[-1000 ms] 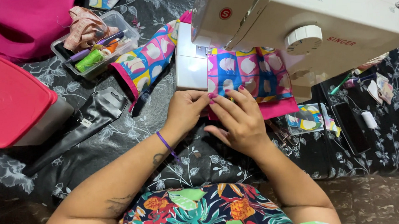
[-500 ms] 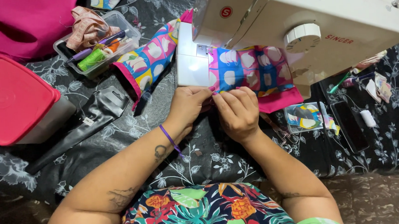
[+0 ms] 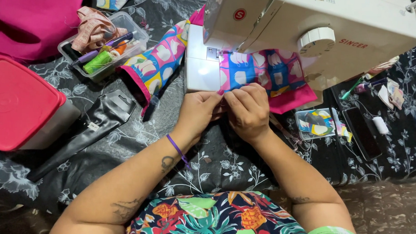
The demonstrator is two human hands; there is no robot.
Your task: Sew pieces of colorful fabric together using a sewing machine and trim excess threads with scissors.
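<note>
Pinching: both hands meet at the near edge of the patchwork fabric [image 3: 262,73], fingertips together on its hem just in front of the sewing machine [image 3: 307,26].
Left hand [image 3: 199,112]: fingers curled, thumb and forefinger nipping the fabric edge; a purple band sits on the wrist.
Right hand [image 3: 249,111]: knuckles up, fingers bent down onto the same edge, touching the left hand's fingertips.
Fabric: bright squares with a pink lining; it lies across the machine bed under the needle area, and one end trails off to the left toward the clear box [image 3: 102,44].
Doing it well: in my judgement the fold should be held flat and even between both thumbs, edges matched, with fingers kept short of the needle, and the cloth fed straight instead of dragged.
Machine: white, its arm over the fabric, handwheel on the right.
Left of the hands: a black sheath [image 3: 83,133] on the dark floral cloth [image 3: 220,164], a red-lidded tub [image 3: 15,101] beyond it, and the clear box of thread and ribbon.
Right of the hands: a small clear case [image 3: 317,124], a dark phone [image 3: 363,132] and a white spool [image 3: 380,125].
</note>
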